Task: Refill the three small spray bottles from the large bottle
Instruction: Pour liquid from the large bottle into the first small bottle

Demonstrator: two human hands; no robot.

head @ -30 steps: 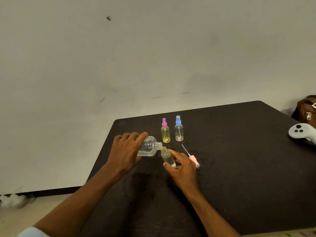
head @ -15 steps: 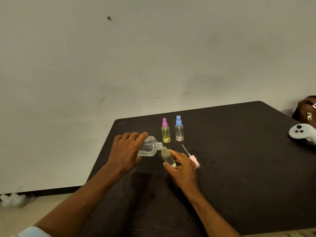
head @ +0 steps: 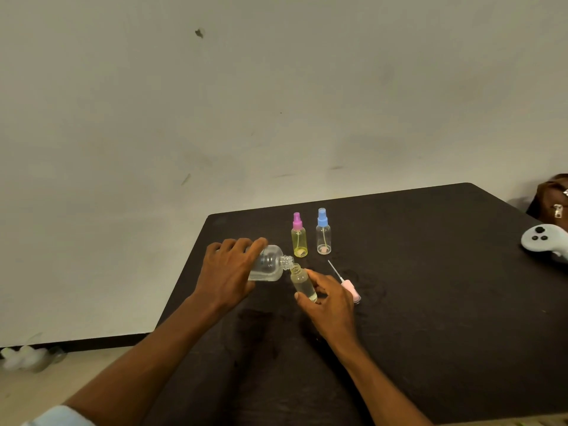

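My left hand (head: 229,269) grips the large clear bottle (head: 270,263), tipped on its side with its open neck at the mouth of a small uncapped bottle (head: 302,282). My right hand (head: 330,304) holds that small bottle, tilted left, with pale liquid inside. Its pink spray cap (head: 349,285) with the dip tube lies on the dark table (head: 430,302) just to the right. Behind stand a pink-capped spray bottle (head: 298,236) with yellowish liquid and a blue-capped one (head: 323,233) that looks almost empty.
A white game controller (head: 542,241) lies at the table's right edge, beside a brown bag (head: 551,198). A pale wall runs behind the table. Crumpled clear plastic (head: 27,358) sits on the floor at lower left.
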